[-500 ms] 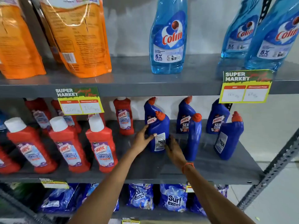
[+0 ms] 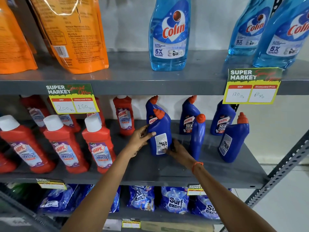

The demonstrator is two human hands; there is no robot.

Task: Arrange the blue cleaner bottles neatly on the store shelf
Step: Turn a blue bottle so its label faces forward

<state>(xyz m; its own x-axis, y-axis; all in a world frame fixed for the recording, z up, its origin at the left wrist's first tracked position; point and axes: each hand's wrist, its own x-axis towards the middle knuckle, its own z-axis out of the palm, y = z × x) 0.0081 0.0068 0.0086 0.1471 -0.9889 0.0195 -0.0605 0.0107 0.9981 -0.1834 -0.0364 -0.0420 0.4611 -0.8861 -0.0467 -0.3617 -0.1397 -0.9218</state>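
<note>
**Front row half turned — one bottle in hand, two more to face**

You have both hands on the front-left blue Harpic bottle (image 2: 160,133), which stands on the grey middle shelf (image 2: 167,166) with its back label toward you. Your left hand (image 2: 140,141) is closed on its left side, thumb across the front; your right hand (image 2: 177,149) presses against its lower right edge, fingers partly hidden behind the body, so you cannot tell how fully that hand wraps it. The bottle looks upright and resting on the shelf, not lifted.

What looks finished: the three blue bottles along the far row — the far-left one (image 2: 151,113) directly behind the one you hold, the far-middle one (image 2: 189,118), and the far-right one (image 2: 222,119) — all stand upright with the Harpic front label showing.

What looks left: the near row. The bottle you hold shows its back label, so it probably wants a half turn. The narrow-on bottle (image 2: 198,138) just to its right is turned edge-on. The tilted bottle (image 2: 234,139) at the near right leans left and also shows its back label. Spacing in the near row is uneven too.

The red Harpic bathroom cleaner bottles (image 2: 98,144) on the left stand close to your left forearm, so mind them as you turn.
</note>
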